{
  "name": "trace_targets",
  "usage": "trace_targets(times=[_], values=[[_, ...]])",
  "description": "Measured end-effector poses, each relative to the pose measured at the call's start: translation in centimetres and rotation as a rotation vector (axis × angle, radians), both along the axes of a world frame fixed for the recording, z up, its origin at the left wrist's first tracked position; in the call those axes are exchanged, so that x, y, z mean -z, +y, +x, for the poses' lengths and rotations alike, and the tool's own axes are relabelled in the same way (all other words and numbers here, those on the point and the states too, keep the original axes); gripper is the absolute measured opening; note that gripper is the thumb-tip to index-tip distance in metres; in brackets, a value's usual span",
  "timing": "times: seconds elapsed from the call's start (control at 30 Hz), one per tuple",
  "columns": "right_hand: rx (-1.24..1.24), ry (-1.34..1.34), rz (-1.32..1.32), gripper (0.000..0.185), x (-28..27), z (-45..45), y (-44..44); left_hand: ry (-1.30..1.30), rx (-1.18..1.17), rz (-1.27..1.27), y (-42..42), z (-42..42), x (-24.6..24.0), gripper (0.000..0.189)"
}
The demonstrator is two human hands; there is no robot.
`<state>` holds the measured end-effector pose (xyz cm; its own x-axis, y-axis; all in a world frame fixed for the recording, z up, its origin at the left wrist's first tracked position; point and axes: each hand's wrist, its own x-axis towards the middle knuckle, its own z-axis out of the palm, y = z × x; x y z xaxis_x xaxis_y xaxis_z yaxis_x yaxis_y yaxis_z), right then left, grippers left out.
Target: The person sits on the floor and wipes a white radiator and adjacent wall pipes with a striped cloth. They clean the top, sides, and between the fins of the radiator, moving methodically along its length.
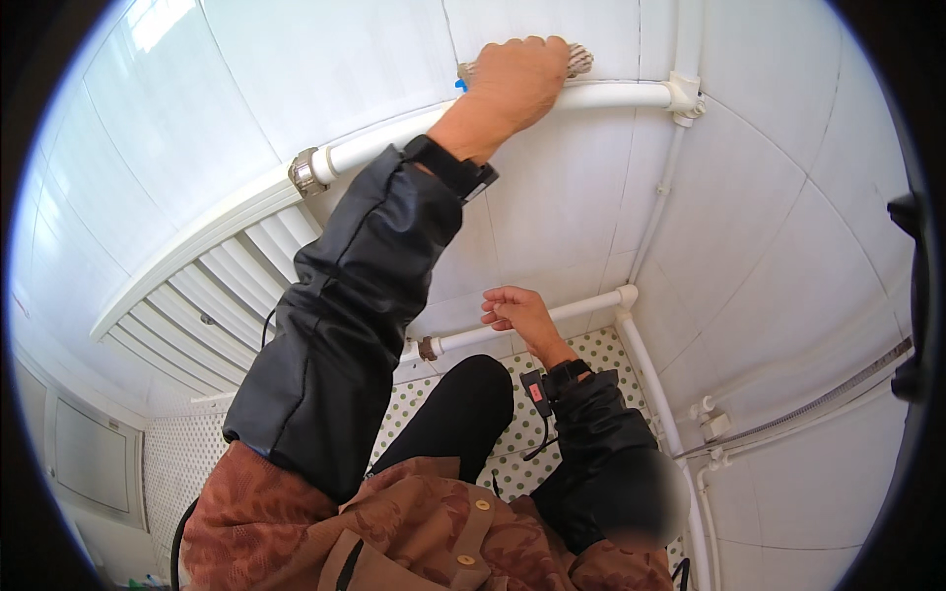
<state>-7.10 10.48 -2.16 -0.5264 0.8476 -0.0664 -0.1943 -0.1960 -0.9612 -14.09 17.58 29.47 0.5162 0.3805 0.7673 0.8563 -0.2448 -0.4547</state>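
Note:
My left hand (517, 77) is closed around a striped, knitted-looking cloth (581, 60) against the white wall tiles. Part of the cloth sticks out past my fingers on the right, and the rest is mostly hidden under my palm. Just below it runs the upper white pipe (617, 96), with my wrist crossing in front. A small blue piece (461, 85) shows at the cloth's left end; what it is I cannot tell. Lower down, my right hand (519, 310) hangs with loosely bent fingers and holds nothing. It appears in front of the lower white pipe (473, 337).
A white radiator (214, 273) is on the left, joined to the upper pipe by a metal union (306, 173). Pipes run down the corner (654, 377) and along the right wall, beside a flexible metal hose (828, 391). Green-dotted floor tiles (403, 414) lie below my knee.

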Motion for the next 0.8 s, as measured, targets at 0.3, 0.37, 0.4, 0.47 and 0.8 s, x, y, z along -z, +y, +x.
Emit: trace_targets(times=[0.3,0.37,0.4,0.47,0.8], values=[[0.016,-0.012,-0.001,0.029,0.5,-0.1,-0.5,-0.232,0.058,-0.18,-5.7,-8.8,1.5,0.015],[0.007,0.002,0.009,0.029,0.6,-0.1,-0.6,-0.221,0.003,-0.08,-7.5,-10.9,2.5,0.014],[0.014,-0.002,0.004,0.029,0.7,-0.1,-0.6,-0.193,-0.041,0.022,-8.5,-12.0,3.0,0.015],[0.017,0.01,0.031,0.029,0.9,0.0,-0.4,-0.106,-0.031,0.166,-9.3,-12.9,3.8,0.017],[-0.048,-0.084,-0.021,0.028,2.6,-2.5,0.0,-0.129,-0.123,-0.134,-8.5,-11.2,4.3,0.035]])
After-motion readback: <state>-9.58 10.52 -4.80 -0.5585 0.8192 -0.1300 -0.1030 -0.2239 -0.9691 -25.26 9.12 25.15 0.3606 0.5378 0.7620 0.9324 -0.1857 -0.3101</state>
